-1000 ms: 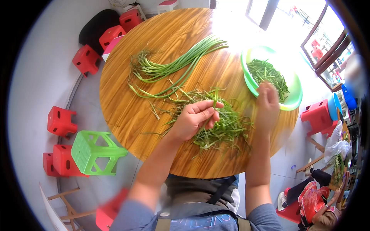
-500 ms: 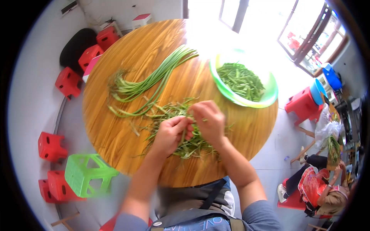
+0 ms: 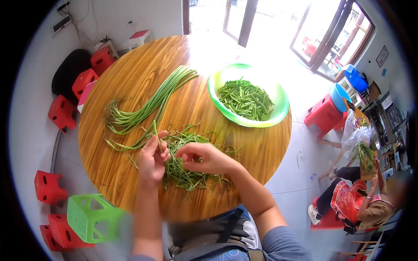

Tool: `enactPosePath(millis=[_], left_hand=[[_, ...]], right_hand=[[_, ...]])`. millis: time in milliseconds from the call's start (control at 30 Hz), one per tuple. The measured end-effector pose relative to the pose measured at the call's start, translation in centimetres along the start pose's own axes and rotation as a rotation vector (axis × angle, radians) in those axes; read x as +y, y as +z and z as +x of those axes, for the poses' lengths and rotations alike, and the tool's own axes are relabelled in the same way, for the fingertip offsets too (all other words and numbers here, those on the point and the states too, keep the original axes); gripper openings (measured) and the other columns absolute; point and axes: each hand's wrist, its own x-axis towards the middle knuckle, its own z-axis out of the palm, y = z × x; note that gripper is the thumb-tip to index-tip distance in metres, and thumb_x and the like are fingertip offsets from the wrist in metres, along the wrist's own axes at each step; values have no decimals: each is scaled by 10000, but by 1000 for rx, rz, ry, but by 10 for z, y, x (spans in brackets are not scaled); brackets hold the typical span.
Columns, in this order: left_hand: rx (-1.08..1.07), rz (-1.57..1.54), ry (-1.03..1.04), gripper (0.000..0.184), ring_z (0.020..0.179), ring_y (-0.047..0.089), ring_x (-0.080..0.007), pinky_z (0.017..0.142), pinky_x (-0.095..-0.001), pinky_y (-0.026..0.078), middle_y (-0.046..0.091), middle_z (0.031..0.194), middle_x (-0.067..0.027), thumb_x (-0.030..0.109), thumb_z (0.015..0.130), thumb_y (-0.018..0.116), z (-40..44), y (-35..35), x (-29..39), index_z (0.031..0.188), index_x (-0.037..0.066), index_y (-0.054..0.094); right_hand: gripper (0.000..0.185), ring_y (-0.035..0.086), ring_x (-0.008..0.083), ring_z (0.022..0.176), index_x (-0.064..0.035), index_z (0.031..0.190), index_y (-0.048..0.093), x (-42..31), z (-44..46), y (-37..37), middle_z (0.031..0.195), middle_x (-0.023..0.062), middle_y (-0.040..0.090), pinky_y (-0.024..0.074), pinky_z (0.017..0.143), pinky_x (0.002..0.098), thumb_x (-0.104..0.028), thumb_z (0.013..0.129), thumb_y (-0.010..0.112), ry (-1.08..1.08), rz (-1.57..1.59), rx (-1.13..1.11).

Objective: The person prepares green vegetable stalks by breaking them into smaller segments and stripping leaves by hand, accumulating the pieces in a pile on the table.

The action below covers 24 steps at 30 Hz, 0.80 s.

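Observation:
My left hand is closed, its thumb and fingers pinching a long green vegetable stalk that sticks up above the fingertips. My right hand hovers over a pile of green trimmings, fingers curled in; whether anything is between them is hidden. Left of the pile lies a bunch of long green stalks with wispy ends toward the left. Beyond my right hand stands a green-and-white bowl holding short cut green pieces.
All of this rests on a round wooden table. Red stools and a green stool stand to the left. At the right, a seated person handles greens near a plastic bag. Open glass doors are at the back.
My left hand has moved left toward the stalk bunch and now pinches a stalk. My right hand has come lower and left over the trimmings, apart from the left. The head view has shifted.

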Motion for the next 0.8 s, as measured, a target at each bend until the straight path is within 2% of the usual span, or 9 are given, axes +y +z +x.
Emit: enactPosePath(millis=[100, 167, 300, 367, 433, 533, 567, 667, 800], left_hand=[[64, 107, 35, 266, 515, 410, -84, 487, -220, 323, 520, 668, -11, 209, 943, 449, -2, 9, 2, 1021, -21, 556], [102, 192, 88, 249, 491, 396, -82, 472, -216, 319, 525, 667, -13, 207, 937, 458, -3, 9, 1, 975, -14, 566], [-19, 311, 81, 229, 475, 392, -71, 449, -207, 322, 536, 659, -16, 202, 927, 471, -9, 13, 2, 905, 1, 577], [-91, 401, 33, 219, 485, 409, -60, 442, -188, 321, 542, 657, -18, 191, 927, 467, -13, 17, 1, 898, 6, 581], [-146, 407, -85, 216, 491, 419, -56, 443, -173, 323, 546, 659, -21, 185, 929, 463, -19, 26, 0, 901, 7, 581], [-224, 364, -183, 219, 503, 432, -60, 459, -174, 343, 548, 660, -26, 190, 928, 464, -18, 28, -12, 903, 6, 579], [-250, 350, -199, 221, 507, 437, -63, 466, -178, 353, 548, 660, -27, 194, 927, 466, -17, 26, -17, 904, 5, 579], [-219, 484, -110, 226, 531, 461, -70, 481, -193, 369, 539, 653, -26, 194, 922, 468, -23, 40, -13, 875, 4, 582], [-226, 369, -177, 236, 552, 477, -72, 495, -201, 381, 551, 658, -27, 182, 911, 477, -15, 22, -18, 844, -8, 601]], right_hand=[[184, 509, 139, 620, -90, 1003, 599, 14, 2, 7, 697, 14, 516, 440, 584, 250, -138, 826, 618, -220, -266, -144], [187, 487, 119, 584, -83, 988, 583, 9, 0, 3, 668, 3, 508, 417, 544, 244, -152, 824, 638, -119, -299, -131], [181, 431, 67, 537, -66, 948, 560, -16, 6, -1, 621, -15, 494, 367, 484, 230, -150, 821, 659, 81, -255, 18], [155, 430, 17, 585, -35, 969, 558, 11, 5, 9, 690, -33, 515, 362, 499, 187, -111, 849, 621, -36, 104, 345], [187, 465, 9, 637, -16, 1021, 566, 10, 8, 8, 731, -43, 522, 375, 522, 173, -138, 881, 584, 21, 345, 446], [237, 490, 29, 647, 12, 1040, 594, 6, 9, 4, 751, -20, 543, 434, 566, 199, -168, 885, 583, 232, 443, 323], [194, 495, 58, 617, 19, 978, 602, 6, 9, 4, 727, -7, 543, 461, 576, 228, -150, 886, 576, 309, 555, 369], [160, 353, 52, 527, 4, 911, 624, 4, 10, 4, 599, -48, 429, 339, 520, 209, -145, 885, 572, 283, 842, 393], [178, 345, 42, 532, 11, 941, 626, 6, 9, 1, 605, -50, 440, 279, 486, 194, -149, 891, 567, 287, 732, 366]])
